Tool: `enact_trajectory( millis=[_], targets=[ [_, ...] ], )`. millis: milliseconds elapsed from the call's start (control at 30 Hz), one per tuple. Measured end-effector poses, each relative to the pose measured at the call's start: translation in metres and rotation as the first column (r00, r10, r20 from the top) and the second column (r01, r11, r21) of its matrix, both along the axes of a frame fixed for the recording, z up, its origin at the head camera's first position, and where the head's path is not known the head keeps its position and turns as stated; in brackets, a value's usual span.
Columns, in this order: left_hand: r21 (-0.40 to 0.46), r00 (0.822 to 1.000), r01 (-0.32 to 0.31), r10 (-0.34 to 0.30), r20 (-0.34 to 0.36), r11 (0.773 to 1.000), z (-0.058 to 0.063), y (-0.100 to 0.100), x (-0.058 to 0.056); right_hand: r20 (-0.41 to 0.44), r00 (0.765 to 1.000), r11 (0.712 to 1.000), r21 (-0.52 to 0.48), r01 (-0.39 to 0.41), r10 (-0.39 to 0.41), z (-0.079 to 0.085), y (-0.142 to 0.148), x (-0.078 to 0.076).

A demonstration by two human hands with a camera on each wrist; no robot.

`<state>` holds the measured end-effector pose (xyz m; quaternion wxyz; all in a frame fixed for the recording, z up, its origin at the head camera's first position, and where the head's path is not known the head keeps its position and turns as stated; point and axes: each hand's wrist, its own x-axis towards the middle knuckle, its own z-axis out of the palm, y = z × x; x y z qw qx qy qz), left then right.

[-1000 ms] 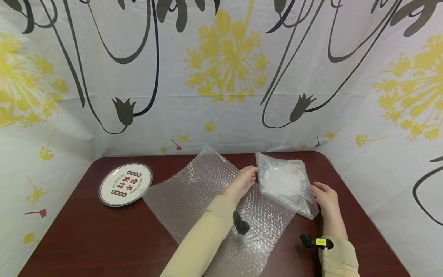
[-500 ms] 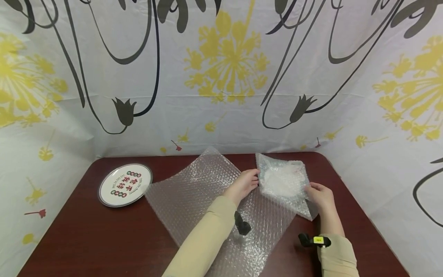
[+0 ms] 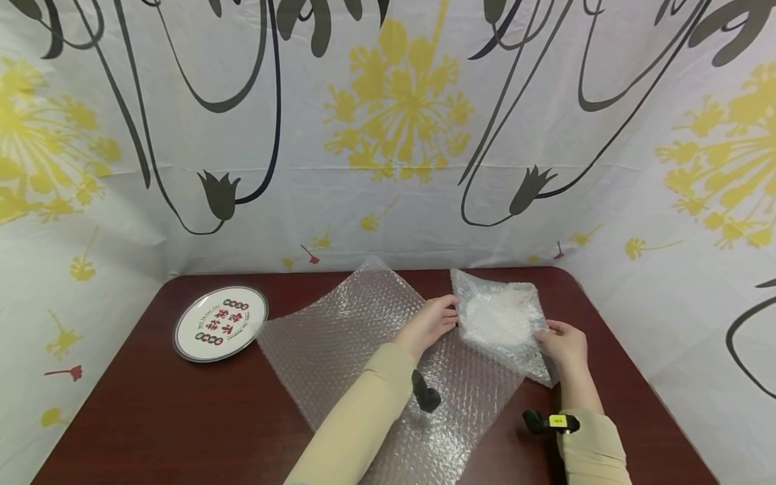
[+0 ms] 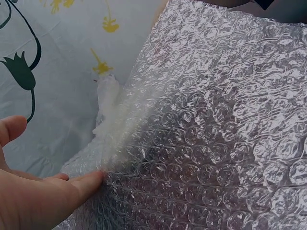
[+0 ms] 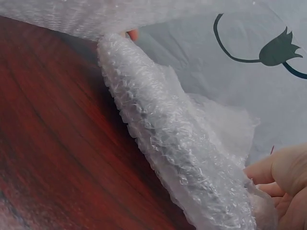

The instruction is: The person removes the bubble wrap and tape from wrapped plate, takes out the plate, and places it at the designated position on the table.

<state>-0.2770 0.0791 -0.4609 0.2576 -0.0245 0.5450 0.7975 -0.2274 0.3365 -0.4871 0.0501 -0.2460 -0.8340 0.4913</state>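
A flat bubble-wrapped bundle [image 3: 500, 320] with something white inside lies at the table's back right, also filling the middle of the right wrist view. My left hand [image 3: 432, 325] is at its left edge, reaching over a large loose bubble wrap sheet [image 3: 339, 337]. In the left wrist view the fingers [image 4: 88, 184] are fairly straight and touch the plastic, the thumb standing apart. My right hand [image 3: 562, 345] pinches the bundle's right edge, its fingers [image 5: 261, 170] partly behind the film. What the bundle wraps is hidden beneath the bubbles.
A white plate [image 3: 219, 325] with red characters and a dark rim lies at the back left, a corner of the sheet reaching its edge. The dark red wooden table [image 3: 200, 417] ends at a patterned white cloth backdrop [image 3: 291, 202] behind and on both sides.
My right hand has moved slightly left and inward, from beside the bundle's right edge to pinching it. My left hand has shifted a little right. The plate stays put.
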Motion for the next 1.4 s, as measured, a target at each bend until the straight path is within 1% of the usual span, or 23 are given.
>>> enact_trajectory(
  millis=[167, 400, 600, 700, 800, 900, 1100, 1400],
  targets=[
    [0.026, 1.000, -0.002, 0.002, 0.002, 1.000, 0.002, 0.000, 0.001, -0.018, 0.999, 0.999, 0.011, 0.030, -0.030, 0.003, 0.002, 0.001],
    [0.060, 1.000, 0.018, -0.017, -0.017, 0.998, 0.004, -0.001, 0.000, -0.051, 0.997, 0.999, -0.017, 0.051, -0.052, 0.014, 0.007, -0.001],
    [0.090, 1.000, 0.010, -0.008, -0.021, 0.996, 0.008, 0.002, -0.002, -0.055, 0.997, 0.998, 0.018, 0.059, -0.058, 0.021, 0.010, -0.001],
    [0.101, 1.000, 0.005, -0.002, -0.030, 0.995, 0.010, 0.004, -0.003, -0.052, 0.997, 0.998, 0.016, 0.059, -0.058, 0.025, 0.012, -0.001],
    [0.123, 0.999, -0.009, 0.013, -0.029, 0.992, 0.013, 0.005, -0.003, -0.051, 0.997, 0.998, 0.005, 0.065, -0.065, 0.028, 0.015, -0.001],
    [0.141, 0.999, -0.014, 0.019, -0.035, 0.990, 0.015, 0.006, -0.004, -0.047, 0.996, 0.997, -0.029, 0.074, -0.075, 0.032, 0.016, 0.000],
    [0.116, 0.999, -0.019, 0.024, -0.045, 0.993, 0.018, 0.008, -0.001, -0.060, 0.996, 0.996, -0.061, 0.067, -0.070, 0.037, 0.016, 0.001],
    [0.120, 1.000, -0.009, 0.011, -0.023, 0.993, 0.019, 0.009, 0.001, -0.073, 0.995, 0.997, -0.040, 0.062, -0.065, 0.044, 0.013, 0.005]
  ],
)
